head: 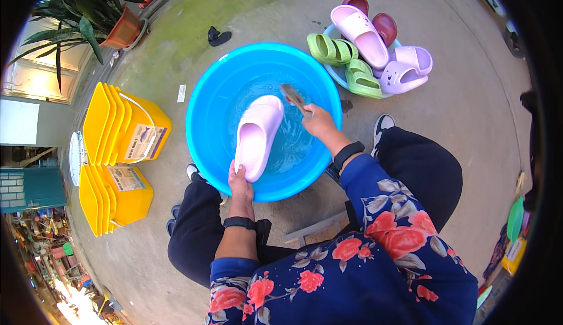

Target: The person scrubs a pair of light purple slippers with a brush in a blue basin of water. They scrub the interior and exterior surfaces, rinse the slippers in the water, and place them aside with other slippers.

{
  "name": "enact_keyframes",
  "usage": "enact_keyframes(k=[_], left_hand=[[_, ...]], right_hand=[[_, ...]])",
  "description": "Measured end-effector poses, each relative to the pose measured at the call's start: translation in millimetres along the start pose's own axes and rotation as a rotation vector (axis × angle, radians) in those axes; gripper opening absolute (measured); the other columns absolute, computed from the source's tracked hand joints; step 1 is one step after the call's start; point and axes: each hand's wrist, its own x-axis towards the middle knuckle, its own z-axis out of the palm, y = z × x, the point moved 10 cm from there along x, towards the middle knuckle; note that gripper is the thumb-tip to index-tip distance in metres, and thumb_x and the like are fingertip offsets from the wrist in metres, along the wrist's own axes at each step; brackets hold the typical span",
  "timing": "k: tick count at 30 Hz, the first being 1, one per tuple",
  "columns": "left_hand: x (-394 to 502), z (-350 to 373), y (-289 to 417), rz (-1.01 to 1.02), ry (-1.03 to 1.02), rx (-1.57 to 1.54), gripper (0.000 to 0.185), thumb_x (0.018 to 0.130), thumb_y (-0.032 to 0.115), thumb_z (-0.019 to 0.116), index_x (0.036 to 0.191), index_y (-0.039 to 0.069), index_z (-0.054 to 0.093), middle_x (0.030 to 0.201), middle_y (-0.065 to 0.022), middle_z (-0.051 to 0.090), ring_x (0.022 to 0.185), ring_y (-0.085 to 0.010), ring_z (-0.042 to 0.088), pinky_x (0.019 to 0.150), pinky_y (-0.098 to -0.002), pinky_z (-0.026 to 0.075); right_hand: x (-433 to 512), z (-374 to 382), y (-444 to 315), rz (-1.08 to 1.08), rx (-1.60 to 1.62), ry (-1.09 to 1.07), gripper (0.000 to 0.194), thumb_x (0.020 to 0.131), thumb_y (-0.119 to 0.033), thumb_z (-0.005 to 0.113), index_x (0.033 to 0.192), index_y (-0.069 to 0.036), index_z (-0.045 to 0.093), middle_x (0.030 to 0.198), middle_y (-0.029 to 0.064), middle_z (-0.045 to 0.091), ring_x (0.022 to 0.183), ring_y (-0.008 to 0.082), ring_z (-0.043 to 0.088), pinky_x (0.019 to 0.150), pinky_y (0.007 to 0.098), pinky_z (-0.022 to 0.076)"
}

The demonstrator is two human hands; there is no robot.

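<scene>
A pale pink slide slipper is gripped at its heel end by my left hand, with its toe pointing away from me. It is held over a round blue plastic basin that has water in the bottom. My right hand holds a brush by its wooden-looking handle, above the basin's right side. The brush head is blurred and stands apart from the slipper. Which way its bristles face is hard to tell.
Right of the basin, a light blue basin holds green slippers, a pink slipper, lilac slippers and dark red ones. Stacked yellow buckets stand at left. A potted plant and a black object lie farther off.
</scene>
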Motion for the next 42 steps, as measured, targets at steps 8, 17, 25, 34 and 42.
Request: enact_keyframes(k=[8,17,25,34,42], left_hand=[[-0.8,-7.3,25.1,0.104,0.04,0.146,0.045,0.083,0.003,0.044,0.125,0.006,0.029,0.113,-0.0099,0.046,0.099,-0.0182,0.047,0.087,-0.0307,0.037],[0.8,-5.0,19.7,0.108,0.051,0.135,0.046,0.082,0.002,0.043,0.126,0.007,0.029,0.114,-0.0098,0.045,0.099,-0.0181,0.046,0.087,-0.0302,0.036],[3.8,-9.7,35.3,0.191,0.074,0.143,0.044,0.082,0.002,0.043,0.125,0.009,0.032,0.112,-0.0087,0.046,0.097,-0.0175,0.047,0.086,-0.029,0.036],[7.1,-4.4,95.3,0.311,0.013,0.329,0.045,0.082,0.007,0.046,0.125,0.009,0.032,0.115,-0.0087,0.045,0.1,-0.0178,0.045,0.088,-0.0288,0.034],[0.7,10.7,114.1,0.353,-0.041,0.372,0.045,0.082,0.006,0.045,0.125,0.007,0.032,0.114,-0.0099,0.045,0.099,-0.0181,0.046,0.088,-0.0275,0.035]], right_hand=[[-16.0,30.5,3.3,0.051,-0.16,-0.139,0.037,0.072,-0.018,0.052,0.108,-0.013,0.05,0.098,0.0145,0.057,0.091,0.0317,0.053,0.077,0.0368,0.0433],[-11.3,5.6,-6.6,-0.001,0.15,0.003,0.036,0.072,-0.018,0.053,0.107,-0.012,0.05,0.097,0.0163,0.057,0.089,0.0307,0.055,0.075,0.0357,0.0442],[-38.1,-4.8,-47.3,-0.316,-0.143,-0.06,0.036,0.07,-0.019,0.058,0.105,-0.02,0.051,0.083,0.0143,0.059,0.076,0.0315,0.057,0.067,0.0386,0.0457],[-39.7,-43.6,-60.9,-0.435,0.136,0.011,0.037,0.071,-0.023,0.062,0.106,-0.018,0.051,0.09,0.0107,0.06,0.078,0.029,0.058,0.068,0.0357,0.0457],[-32.9,-49.4,-65.4,-0.523,0.244,0.112,0.039,0.071,-0.025,0.062,0.107,-0.019,0.049,0.088,0.011,0.06,0.078,0.0294,0.058,0.067,0.0362,0.0464]])
